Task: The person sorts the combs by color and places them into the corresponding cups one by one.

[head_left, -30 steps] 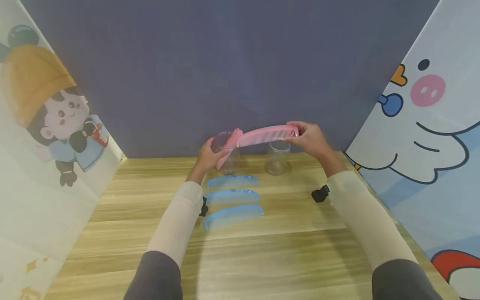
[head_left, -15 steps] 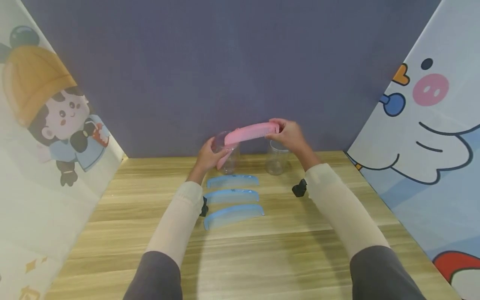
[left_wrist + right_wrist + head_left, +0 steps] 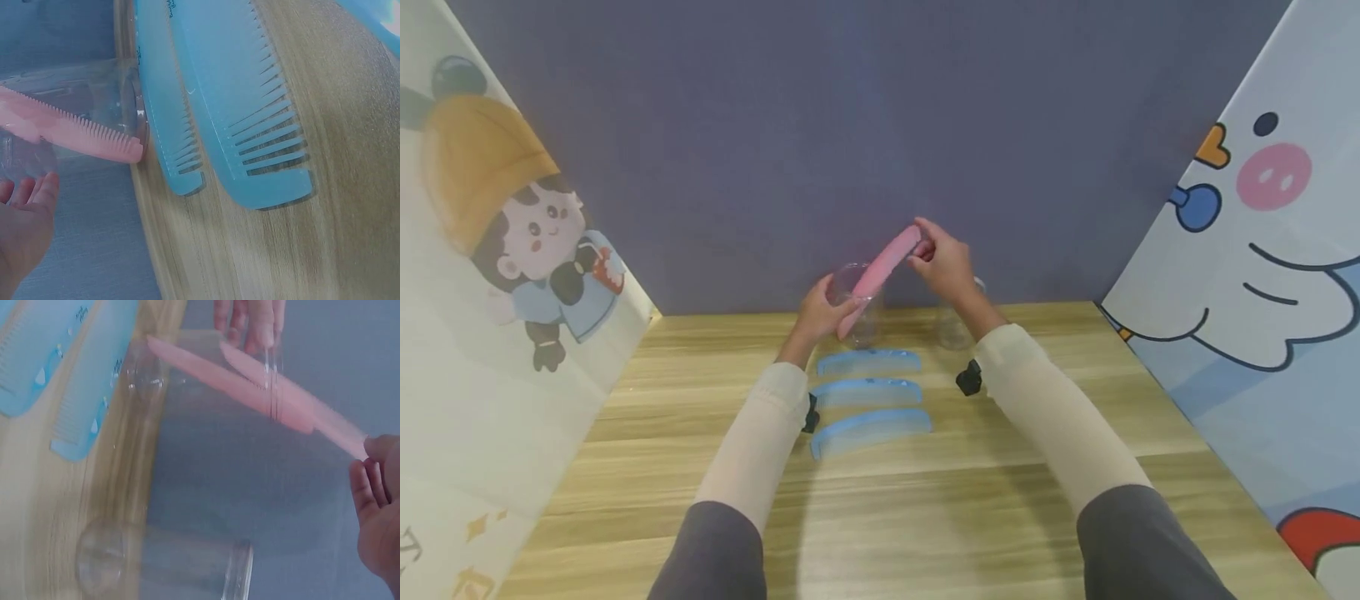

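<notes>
Near the back of the table stands a clear jar (image 3: 868,332), which my left hand (image 3: 820,312) grips near its rim. A pink comb (image 3: 231,390) leans inside that jar. With thumb and fingers, my right hand (image 3: 946,265) pinches the upper end of a second pink comb (image 3: 892,260). This comb slants down to the left, its lower end within the jar's mouth, beside the first comb in the right wrist view. Three blue combs lie in front of the jar: the back one (image 3: 868,362), the middle one (image 3: 872,391) and the front one (image 3: 872,428).
Another clear jar (image 3: 169,562) stands upright to the right, partly behind my right forearm in the head view. A grey wall (image 3: 880,150) rises behind the wooden table (image 3: 985,517). Printed cartoon panels, left (image 3: 445,400) and right (image 3: 1187,292), flank it.
My right hand has moved left and slightly up, tilting the pink comb from nearly level to a steep slant, its lower end now in the jar. My left hand stays on the jar.
</notes>
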`<state>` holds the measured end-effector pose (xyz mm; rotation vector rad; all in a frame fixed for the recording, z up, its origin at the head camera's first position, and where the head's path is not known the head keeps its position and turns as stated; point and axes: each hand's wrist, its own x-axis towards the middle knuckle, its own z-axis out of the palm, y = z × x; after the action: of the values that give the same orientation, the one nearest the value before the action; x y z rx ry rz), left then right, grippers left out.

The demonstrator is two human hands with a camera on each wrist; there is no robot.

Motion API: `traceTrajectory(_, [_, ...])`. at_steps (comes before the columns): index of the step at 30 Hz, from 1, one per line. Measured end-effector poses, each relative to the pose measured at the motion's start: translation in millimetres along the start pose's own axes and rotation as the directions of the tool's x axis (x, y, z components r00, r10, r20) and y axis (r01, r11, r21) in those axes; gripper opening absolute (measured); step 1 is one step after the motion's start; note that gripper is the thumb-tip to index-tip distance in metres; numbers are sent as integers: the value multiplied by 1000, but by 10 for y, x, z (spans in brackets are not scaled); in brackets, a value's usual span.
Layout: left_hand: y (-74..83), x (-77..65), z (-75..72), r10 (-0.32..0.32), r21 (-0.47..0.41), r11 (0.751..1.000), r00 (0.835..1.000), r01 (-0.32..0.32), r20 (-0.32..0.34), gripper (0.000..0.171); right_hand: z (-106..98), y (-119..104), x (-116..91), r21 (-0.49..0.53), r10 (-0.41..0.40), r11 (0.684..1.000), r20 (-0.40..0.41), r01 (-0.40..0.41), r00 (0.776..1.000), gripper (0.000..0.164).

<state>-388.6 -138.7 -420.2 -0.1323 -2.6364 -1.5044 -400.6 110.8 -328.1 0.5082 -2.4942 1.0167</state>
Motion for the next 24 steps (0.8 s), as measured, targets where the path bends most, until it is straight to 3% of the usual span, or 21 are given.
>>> traceTrajectory(9, [-22, 8, 6, 41, -58, 998, 999, -41, -2, 82, 68, 46, -81, 37, -9, 999, -15, 10, 1000, 53])
traceTrajectory(24, [-5, -20, 0, 9, -49, 999, 1000, -9, 12, 86, -145, 515, -286, 24, 134, 991, 26, -135, 991, 63])
